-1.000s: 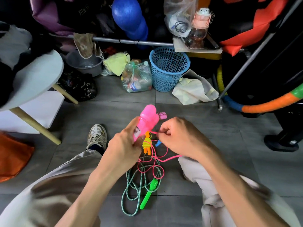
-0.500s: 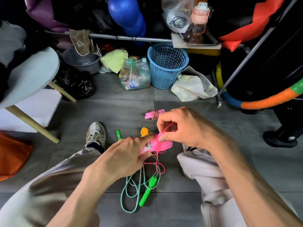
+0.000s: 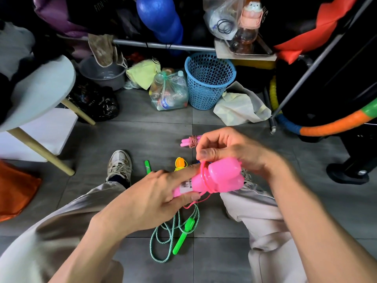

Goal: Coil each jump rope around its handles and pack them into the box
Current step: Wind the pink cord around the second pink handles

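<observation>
My left hand [image 3: 151, 196] grips the pink jump-rope handles [image 3: 216, 178] by their thin end, lying sideways over my lap. A thin pink cord [image 3: 204, 180] loops round the handles' neck, and my right hand [image 3: 230, 152] pinches that cord above them. On the floor below lies a loose green jump rope [image 3: 163, 240] with bright green handles [image 3: 183, 235]. Farther off rests a coiled pink-handled rope [image 3: 190, 141]. An orange-and-yellow rope [image 3: 180, 162] peeks out behind my fingers. No box is in view.
A blue mesh basket [image 3: 210, 82], a bag of bottles [image 3: 169, 92] and crumpled cloth [image 3: 240, 107] stand ahead. A white round table [image 3: 40, 88] on wooden legs is at left. My shoe [image 3: 119, 166] and knees frame the grey tile floor [image 3: 142, 139]. Hoop and rack crowd the right.
The pink handles have tipped from upright to lying sideways and swung right. My right hand has carried the pink cord up and round them; less cord hangs on the floor.
</observation>
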Demonstrator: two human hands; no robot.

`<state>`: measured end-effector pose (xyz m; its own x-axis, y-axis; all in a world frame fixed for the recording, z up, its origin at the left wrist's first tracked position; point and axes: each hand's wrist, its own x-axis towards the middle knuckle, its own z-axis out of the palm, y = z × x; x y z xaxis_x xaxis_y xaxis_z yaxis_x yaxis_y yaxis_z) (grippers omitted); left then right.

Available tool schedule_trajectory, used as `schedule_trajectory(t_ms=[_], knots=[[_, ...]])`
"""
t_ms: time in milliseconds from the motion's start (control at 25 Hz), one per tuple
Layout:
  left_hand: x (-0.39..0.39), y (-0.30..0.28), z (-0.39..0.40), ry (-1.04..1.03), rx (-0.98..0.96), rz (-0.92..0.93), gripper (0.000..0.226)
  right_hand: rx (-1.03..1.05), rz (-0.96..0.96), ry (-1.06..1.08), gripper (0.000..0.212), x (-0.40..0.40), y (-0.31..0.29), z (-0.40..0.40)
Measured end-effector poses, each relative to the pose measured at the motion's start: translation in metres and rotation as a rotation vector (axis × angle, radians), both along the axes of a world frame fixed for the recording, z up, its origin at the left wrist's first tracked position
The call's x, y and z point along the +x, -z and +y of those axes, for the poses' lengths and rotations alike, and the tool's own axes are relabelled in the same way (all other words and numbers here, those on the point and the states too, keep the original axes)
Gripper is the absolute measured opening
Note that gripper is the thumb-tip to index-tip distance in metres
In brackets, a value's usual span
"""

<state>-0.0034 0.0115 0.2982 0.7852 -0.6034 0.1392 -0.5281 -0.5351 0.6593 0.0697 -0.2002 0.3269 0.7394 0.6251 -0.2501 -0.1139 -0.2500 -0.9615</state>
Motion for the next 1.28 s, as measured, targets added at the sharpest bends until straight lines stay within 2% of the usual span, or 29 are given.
schedule_trajectory(t_ms=[240, 280, 360, 400, 480, 600, 680, 800, 880, 920, 1040, 1120, 1160, 1240, 1280], knots=[[0.001, -0.006, 0.002, -0.110, -0.063, -0.003, 0.024, 0.045, 0.163, 0.030, 0.045, -0.007, -0.004, 0.005], [0.000, -0.008, 0.001, -0.131, -0.091, 0.008, 0.020, 0.086, 0.201, 0.059, 0.045, -0.007, -0.002, 0.005], [0.001, -0.015, 0.002, -0.216, -0.192, 0.063, 0.009, 0.170, 0.228, 0.150, 0.022, -0.007, 0.000, 0.007], [0.002, -0.019, 0.002, -0.282, -0.272, 0.110, 0.011, 0.178, 0.186, 0.165, 0.019, -0.006, 0.002, 0.008], [0.005, -0.024, 0.003, -0.396, -0.370, 0.144, 0.019, 0.213, 0.138, 0.135, 0.029, -0.006, 0.002, 0.010], [0.009, -0.026, 0.001, -0.537, -0.331, 0.080, 0.032, 0.182, 0.109, 0.171, 0.025, -0.006, 0.006, 0.019], [0.012, -0.020, 0.000, -0.640, -0.248, 0.032, 0.027, 0.074, 0.026, 0.218, 0.023, -0.011, 0.006, 0.030], [0.013, -0.010, -0.009, -0.747, 0.095, -0.203, 0.009, 0.061, 0.000, 0.259, 0.020, -0.021, 0.000, 0.044], [0.011, -0.002, -0.023, -0.746, 0.306, -0.276, 0.016, 0.081, 0.032, 0.324, 0.014, -0.029, 0.000, 0.049], [0.010, 0.002, -0.030, -0.725, 0.399, -0.297, 0.021, 0.081, 0.080, 0.399, 0.021, -0.031, 0.004, 0.051], [0.006, 0.018, -0.045, -0.633, 0.516, -0.335, 0.047, 0.119, 0.238, 0.718, 0.033, -0.032, 0.021, 0.054], [0.006, 0.018, -0.047, -0.600, 0.427, -0.231, 0.055, 0.075, 0.191, 0.800, 0.031, -0.031, 0.028, 0.054], [0.006, 0.013, -0.047, -0.614, 0.315, -0.134, 0.050, 0.046, 0.152, 0.803, 0.028, -0.030, 0.028, 0.053], [0.008, 0.004, -0.045, -0.611, 0.013, 0.147, 0.032, 0.018, 0.088, 0.766, 0.033, -0.027, 0.027, 0.051], [0.009, 0.001, -0.041, -0.567, -0.184, 0.350, 0.024, 0.008, 0.055, 0.723, 0.042, -0.026, 0.025, 0.049]])
